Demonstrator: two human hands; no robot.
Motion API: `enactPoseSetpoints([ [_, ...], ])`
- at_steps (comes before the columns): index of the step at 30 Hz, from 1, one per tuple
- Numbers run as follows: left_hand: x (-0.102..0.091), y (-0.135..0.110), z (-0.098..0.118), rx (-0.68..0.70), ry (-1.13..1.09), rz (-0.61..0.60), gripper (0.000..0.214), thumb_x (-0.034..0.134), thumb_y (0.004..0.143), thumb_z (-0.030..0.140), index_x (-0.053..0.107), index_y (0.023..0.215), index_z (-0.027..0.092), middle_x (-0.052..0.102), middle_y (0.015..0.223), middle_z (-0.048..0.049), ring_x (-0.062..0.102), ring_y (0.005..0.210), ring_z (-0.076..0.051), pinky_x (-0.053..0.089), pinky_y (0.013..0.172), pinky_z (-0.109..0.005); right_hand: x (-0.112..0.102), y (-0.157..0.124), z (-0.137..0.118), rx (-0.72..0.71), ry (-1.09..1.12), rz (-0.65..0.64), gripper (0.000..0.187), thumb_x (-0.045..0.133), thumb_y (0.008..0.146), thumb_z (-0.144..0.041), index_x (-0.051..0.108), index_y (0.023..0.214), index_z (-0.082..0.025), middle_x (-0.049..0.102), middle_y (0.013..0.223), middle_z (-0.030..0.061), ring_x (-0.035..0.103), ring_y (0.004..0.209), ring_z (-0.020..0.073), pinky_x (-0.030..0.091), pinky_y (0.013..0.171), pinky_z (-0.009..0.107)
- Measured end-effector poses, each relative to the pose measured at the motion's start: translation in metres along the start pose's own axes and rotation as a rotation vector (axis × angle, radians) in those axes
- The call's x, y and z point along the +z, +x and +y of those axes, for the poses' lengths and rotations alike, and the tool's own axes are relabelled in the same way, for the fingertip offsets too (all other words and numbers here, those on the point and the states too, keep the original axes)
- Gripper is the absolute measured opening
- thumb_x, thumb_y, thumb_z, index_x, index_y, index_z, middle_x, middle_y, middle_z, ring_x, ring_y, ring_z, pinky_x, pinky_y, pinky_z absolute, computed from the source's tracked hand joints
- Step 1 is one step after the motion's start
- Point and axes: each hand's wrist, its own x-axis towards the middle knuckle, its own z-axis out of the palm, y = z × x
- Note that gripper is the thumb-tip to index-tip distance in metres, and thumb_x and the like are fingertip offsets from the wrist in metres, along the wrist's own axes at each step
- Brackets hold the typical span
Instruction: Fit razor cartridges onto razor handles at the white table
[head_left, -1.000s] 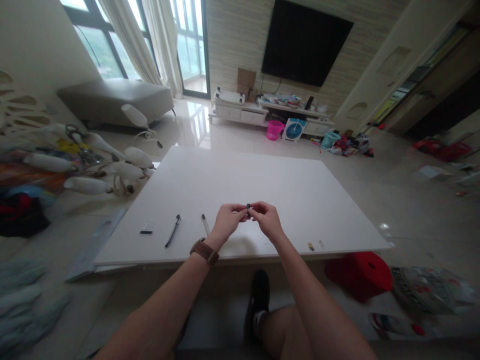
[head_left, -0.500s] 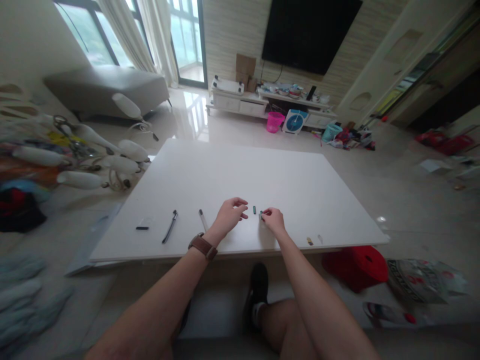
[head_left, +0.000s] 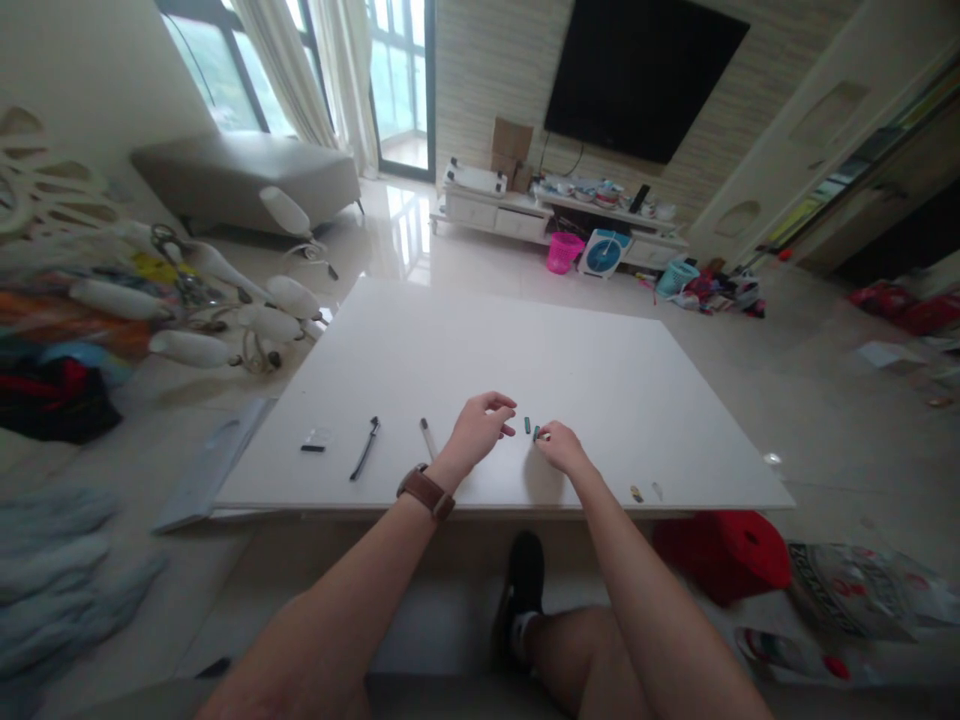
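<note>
My right hand (head_left: 561, 450) rests low on the surface (head_left: 487, 340). Its fingertips are pinched on a teal piece (head_left: 536, 433), which touches the surface at their tips. Just beside it, towards my left hand (head_left: 484, 430), the other teal piece (head_left: 527, 423) sits on the surface with nothing touching it. The left hand hovers near this one, fingers loosely curled and thumb apart, and holds nothing. It has a watch (head_left: 426, 492) on the wrist.

Further left along the near edge lie a clear tube (head_left: 427, 438), then a black clip (head_left: 365, 461), then a small black part (head_left: 313, 442), each well apart from the next. To my right, near the front corner, are two tiny bits (head_left: 636, 493) close together, too small to identify.

As I judge it, the work is partway. The two teal pieces are apart from each other, and every other part lies loose and unjoined.

The count is two teal pieces, one tube, one clip, one black part and two tiny bits: seven loose things in all.
</note>
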Motion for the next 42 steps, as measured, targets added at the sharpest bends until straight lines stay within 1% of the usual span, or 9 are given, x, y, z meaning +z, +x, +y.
enactPoseSetpoints([
  [4, 0.003, -0.002, 0.003, 0.006, -0.015, -0.012, 0.012, 0.056, 0.084, 0.014, 0.067, 0.09, 0.012, 0.069, 0.092, -0.006, 0.068, 0.062, -0.012, 0.045, 0.057, -0.021, 0.004, -0.002, -0.006, -0.081, -0.079, -0.085, 0.016, 0.061, 0.083, -0.019, 0.076, 0.087, -0.015, 0.07, 0.111, 0.0122, 0.065, 0.098, 0.0213, 0.044, 0.087, 0.024],
  [15, 0.002, -0.007, 0.002, 0.038, -0.038, -0.018, 0.013, 0.056, 0.083, 0.013, 0.067, 0.089, 0.013, 0.068, 0.089, -0.0049, 0.067, 0.06, -0.011, 0.044, 0.056, -0.021, 0.005, -0.001, -0.005, -0.108, -0.153, -0.108, 0.041, 0.056, 0.088, -0.02, 0.063, 0.129, -0.013, 0.052, 0.144, 0.0144, 0.053, 0.128, 0.0244, 0.038, 0.104, 0.026],
  [21, -0.003, -0.014, 0.0, 0.091, -0.038, -0.023, 0.014, 0.055, 0.084, 0.012, 0.067, 0.089, 0.013, 0.069, 0.092, -0.0049, 0.066, 0.06, -0.01, 0.045, 0.057, -0.02, -0.003, -0.005, -0.017, -0.139, -0.148, -0.092, 0.032, 0.055, 0.089, -0.018, 0.068, 0.119, -0.014, 0.061, 0.133, 0.0136, 0.059, 0.12, 0.0229, 0.041, 0.101, 0.026],
  [26, -0.013, -0.019, 0.003, 0.123, 0.035, -0.019, 0.013, 0.055, 0.083, 0.013, 0.068, 0.085, 0.015, 0.069, 0.087, -0.004, 0.065, 0.063, -0.011, 0.046, 0.063, -0.022, -0.013, -0.011, -0.048, -0.174, -0.134, -0.002, 0.032, 0.054, 0.093, -0.022, 0.067, 0.12, -0.011, 0.059, 0.136, 0.0155, 0.057, 0.122, 0.0244, 0.038, 0.105, 0.03],
  [29, -0.038, -0.015, 0.002, 0.16, 0.239, 0.021, 0.013, 0.055, 0.081, 0.013, 0.068, 0.081, 0.016, 0.068, 0.082, -0.0049, 0.064, 0.072, -0.016, 0.048, 0.07, -0.026, -0.014, -0.026, -0.078, -0.248, -0.119, 0.012, 0.03, 0.056, 0.093, -0.024, 0.069, 0.118, -0.014, 0.065, 0.129, 0.0108, 0.057, 0.122, 0.0217, 0.035, 0.107, 0.028],
  [33, -0.11, -0.005, -0.023, 0.173, 0.57, 0.232, 0.019, 0.06, 0.076, 0.012, 0.068, 0.092, 0.017, 0.064, 0.103, -0.0096, 0.061, 0.094, -0.022, 0.047, 0.09, -0.033, -0.012, -0.058, -0.117, -0.348, -0.076, 0.044, 0.022, 0.057, 0.092, -0.024, 0.074, 0.105, -0.017, 0.071, 0.114, 0.0079, 0.06, 0.111, 0.0223, 0.04, 0.101, 0.031],
  [38, -0.212, -0.011, -0.077, -0.217, 0.98, 0.468, 0.05, 0.062, 0.071, 0.018, 0.059, 0.122, 0.02, 0.048, 0.127, -0.0193, 0.046, 0.12, -0.04, 0.043, 0.094, -0.05, -0.016, -0.089, -0.144, -0.41, -0.023, 0.068, 0.018, 0.058, 0.092, -0.023, 0.075, 0.096, -0.019, 0.073, 0.102, 0.0064, 0.062, 0.104, 0.0229, 0.042, 0.095, 0.031],
  [40, -0.232, -0.015, -0.093, -0.361, 1.031, 0.46, 0.061, 0.064, 0.065, 0.018, 0.055, 0.126, 0.021, 0.043, 0.132, -0.0218, 0.043, 0.121, -0.045, 0.043, 0.091, -0.054, -0.018, -0.095, -0.149, -0.42, -0.016, 0.075, 0.017, 0.058, 0.092, -0.022, 0.075, 0.094, -0.019, 0.073, 0.1, 0.0068, 0.062, 0.101, 0.023, 0.043, 0.093, 0.031],
  [42, -0.237, -0.017, -0.102, -0.427, 1.047, 0.431, 0.063, 0.065, 0.061, 0.017, 0.055, 0.123, 0.02, 0.046, 0.127, -0.0213, 0.043, 0.12, -0.047, 0.042, 0.091, -0.056, -0.021, -0.098, -0.153, -0.42, -0.009, 0.079, 0.017, 0.058, 0.092, -0.022, 0.075, 0.093, -0.019, 0.073, 0.098, 0.0073, 0.063, 0.1, 0.0232, 0.043, 0.092, 0.031],
])
